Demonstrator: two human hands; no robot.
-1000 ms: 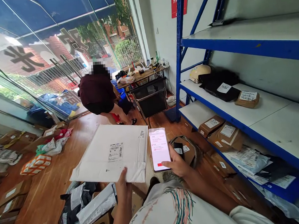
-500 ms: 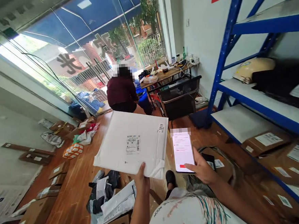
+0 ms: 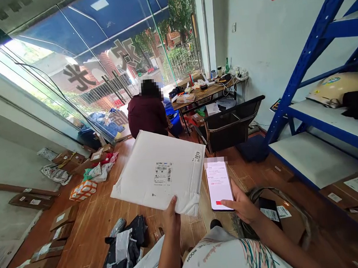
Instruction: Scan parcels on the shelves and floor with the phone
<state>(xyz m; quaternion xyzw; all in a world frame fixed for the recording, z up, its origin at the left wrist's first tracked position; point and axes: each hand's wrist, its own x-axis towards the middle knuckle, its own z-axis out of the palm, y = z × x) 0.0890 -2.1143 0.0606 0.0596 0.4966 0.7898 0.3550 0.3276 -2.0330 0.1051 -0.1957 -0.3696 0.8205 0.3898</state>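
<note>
My left hand [image 3: 171,215] grips the lower edge of a flat white parcel [image 3: 138,165], thumb on top and fingers hidden beneath. A printed shipping label [image 3: 163,174] faces up on it, with the number 1019 near its right corner. In my right hand [image 3: 242,203] is a smartphone [image 3: 219,184], screen lit and tilted toward me. The thumb lies over a red button low on the screen. Parcel and phone are side by side, close together. Below the parcel, black and grey mailing bags [image 3: 125,248] lie in a heap on the wooden floor.
A person in a dark red top [image 3: 147,113] crouches ahead by a blue bin [image 3: 174,120]. A cluttered desk [image 3: 203,92] and black chair [image 3: 230,126] stand beyond. Blue shelving [image 3: 299,60] rises at right. Cardboard boxes [image 3: 44,249] line the left wall; another box [image 3: 291,220] sits by my right arm.
My view has shifted, so the shelving sits farther right and the chair shows more fully. Both hands keep their hold on the parcel and smartphone, with little movement.
</note>
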